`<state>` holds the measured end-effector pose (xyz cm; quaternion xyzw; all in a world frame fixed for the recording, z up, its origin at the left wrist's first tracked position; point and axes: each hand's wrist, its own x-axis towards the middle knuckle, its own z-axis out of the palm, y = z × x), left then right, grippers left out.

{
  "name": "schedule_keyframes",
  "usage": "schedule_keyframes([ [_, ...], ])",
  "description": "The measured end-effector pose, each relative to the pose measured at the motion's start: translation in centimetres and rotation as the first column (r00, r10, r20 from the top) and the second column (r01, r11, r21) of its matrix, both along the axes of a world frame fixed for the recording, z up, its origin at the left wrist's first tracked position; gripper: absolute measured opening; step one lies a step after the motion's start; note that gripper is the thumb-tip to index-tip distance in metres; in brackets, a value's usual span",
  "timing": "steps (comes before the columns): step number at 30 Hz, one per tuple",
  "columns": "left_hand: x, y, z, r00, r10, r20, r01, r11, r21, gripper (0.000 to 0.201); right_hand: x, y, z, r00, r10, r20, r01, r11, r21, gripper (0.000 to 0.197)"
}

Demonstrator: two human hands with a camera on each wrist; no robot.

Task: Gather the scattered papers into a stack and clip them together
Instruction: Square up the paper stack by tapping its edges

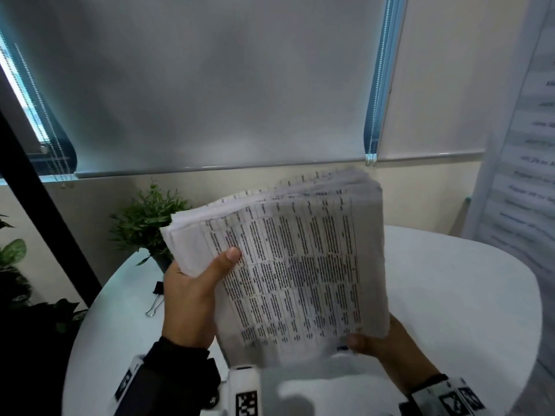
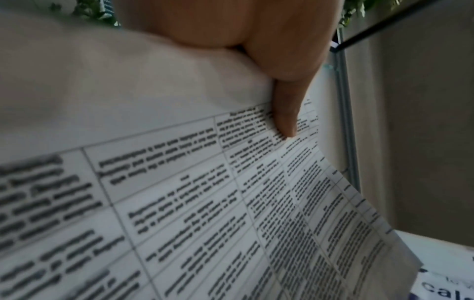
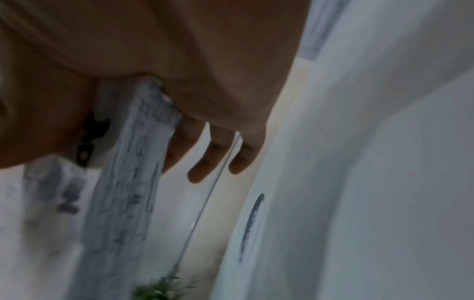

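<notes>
A thick stack of printed papers point(image 1: 300, 265) is held up above the white round table point(image 1: 450, 295), tilted toward me, its far sheets fanned. My left hand point(image 1: 192, 298) grips the stack's left edge, thumb pressed on the top page; the left wrist view shows that thumb point(image 2: 284, 113) on the printed tables of the stack point(image 2: 179, 203). My right hand point(image 1: 381, 343) holds the lower right corner, thumb on top and fingers behind. In the right wrist view the stack's edge point(image 3: 128, 182) runs between thumb and fingers point(image 3: 202, 170). A black binder clip point(image 1: 156, 297) lies on the table to the left.
A small potted green plant point(image 1: 150, 223) stands at the table's far left edge. More leaves point(image 1: 12, 253) and a dark post point(image 1: 45, 211) are at the left. A window blind point(image 1: 195, 85) hangs behind, and a printed banner point(image 1: 522, 175) stands at the right.
</notes>
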<state>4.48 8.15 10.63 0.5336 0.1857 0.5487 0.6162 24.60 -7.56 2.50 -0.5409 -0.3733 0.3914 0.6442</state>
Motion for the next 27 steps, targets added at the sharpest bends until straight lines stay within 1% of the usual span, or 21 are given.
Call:
schedule_keyframes([
  [2, 0.1, -0.2, 0.5, 0.997, -0.018, 0.069, 0.021, 0.999, -0.041, 0.037, 0.4, 0.8, -1.8, 0.978, -0.005, -0.208, 0.017, 0.998, 0.054, 0.100],
  [3, 0.2, -0.4, 0.5, 0.996, -0.012, 0.093, 0.018, 0.998, -0.067, 0.036, -0.3, 1.2, -2.2, 0.928, 0.023, -0.371, 0.035, 0.989, 0.147, 0.083],
  [4, 0.3, -0.6, 0.4, 0.993, -0.001, 0.121, 0.014, 0.994, -0.104, 0.035, -0.2, 1.2, -1.9, 0.935, -0.007, -0.356, 0.105, 0.960, 0.259, 0.059],
  [5, 0.4, -0.8, 0.2, 0.988, 0.005, 0.154, 0.017, 0.989, -0.145, 0.035, 0.1, 1.7, -2.2, 0.911, -0.085, -0.404, 0.236, 0.911, 0.339, 0.050],
  [6, 0.7, -1.0, -0.1, 0.983, 0.008, 0.186, 0.027, 0.982, -0.187, 0.037, 0.6, 2.9, -3.6, 0.852, 0.015, -0.524, 0.259, 0.857, 0.445, 0.050],
  [7, 1.1, -1.3, -0.5, 0.977, 0.007, 0.212, 0.042, 0.973, -0.227, 0.039, 0.5, 3.5, -3.8, 0.805, 0.094, -0.585, 0.264, 0.827, 0.497, 0.050],
  [8, 1.5, -1.8, -0.8, 0.973, 0.002, 0.232, 0.061, 0.963, -0.263, 0.040, 0.0, 3.8, -3.4, 0.822, 0.094, -0.561, 0.267, 0.808, 0.526, 0.048],
  [9, 1.8, -2.2, -1.2, 0.970, -0.002, 0.242, 0.074, 0.955, -0.288, 0.041, -0.4, 3.7, -2.9, 0.853, -0.022, -0.521, 0.319, 0.813, 0.487, 0.045],
  [10, 1.9, -2.5, -1.5, 0.973, -0.005, 0.233, 0.076, 0.951, -0.298, 0.041, -1.5, 3.0, -1.1, 0.867, -0.225, -0.444, 0.405, 0.838, 0.366, 0.051],
  [11, 1.8, -2.6, -1.9, 0.978, -0.015, 0.207, 0.075, 0.954, -0.289, 0.042, -1.9, 2.6, -0.3, 0.877, -0.324, -0.356, 0.430, 0.859, 0.277, 0.069],
  [12, 1.3, -2.3, -2.3, 0.985, -0.041, 0.168, 0.085, 0.962, -0.260, 0.044, -2.0, 2.4, -0.3, 0.907, -0.171, -0.385, 0.306, 0.896, 0.323, 0.081],
  [13, 0.6, -1.8, -2.5, 0.990, -0.079, 0.118, 0.104, 0.969, -0.222, 0.048, -1.5, 1.7, -0.1, 0.873, -0.086, -0.481, 0.262, 0.913, 0.314, 0.077],
  [15, -1.3, 0.2, -2.7, 0.990, -0.138, -0.022, 0.133, 0.978, -0.159, 0.070, -0.5, 0.4, 1.3, 0.895, -0.193, -0.402, 0.322, 0.904, 0.283, 0.056],
  [17, -2.7, 1.6, -2.4, 0.958, -0.224, -0.177, 0.207, 0.972, -0.109, 0.092, 0.8, -0.7, 2.1, 0.901, -0.299, -0.313, 0.384, 0.887, 0.256, 0.048],
  [19, -2.5, 1.3, -1.5, 0.894, -0.316, -0.317, 0.319, 0.947, -0.044, 0.089, 1.1, -1.2, 3.1, 0.927, -0.301, -0.224, 0.352, 0.902, 0.248, 0.040],
  [20, -2.1, 0.7, -1.2, 0.883, -0.286, -0.373, 0.315, 0.949, 0.019, 0.078, 0.8, -1.4, 3.5, 0.943, -0.282, -0.176, 0.319, 0.918, 0.237, 0.038],
  [21, -1.4, 0.0, -1.1, 0.893, -0.183, -0.410, 0.242, 0.965, 0.097, 0.062, 0.6, -1.5, 3.6, 0.953, -0.277, -0.127, 0.300, 0.927, 0.226, 0.036],
  [23, -0.3, -1.2, -1.7, 0.914, 0.027, -0.405, 0.044, 0.985, 0.167, 0.038, 0.3, -1.4, 3.5, 0.941, -0.331, 0.068, 0.313, 0.930, 0.194, 0.038],
  [24, 0.0, -1.6, -2.1, 0.926, 0.067, -0.371, -0.012, 0.989, 0.149, 0.036, 0.2, -1.4, 3.6, 0.925, -0.347, 0.157, 0.315, 0.928, 0.196, 0.043],
  [26, 0.4, -1.9, -3.2, 0.949, 0.111, -0.294, -0.083, 0.991, 0.103, 0.040, 0.2, -1.2, 3.5, 0.915, -0.368, 0.165, 0.330, 0.918, 0.221, 0.029],
  [27, 0.4, -1.9, -4.0, 0.952, 0.140, -0.272, -0.122, 0.989, 0.083, 0.039, 0.1, -1.0, 3.4, 0.918, -0.364, 0.156, 0.326, 0.918, 0.224, 0.030],
])
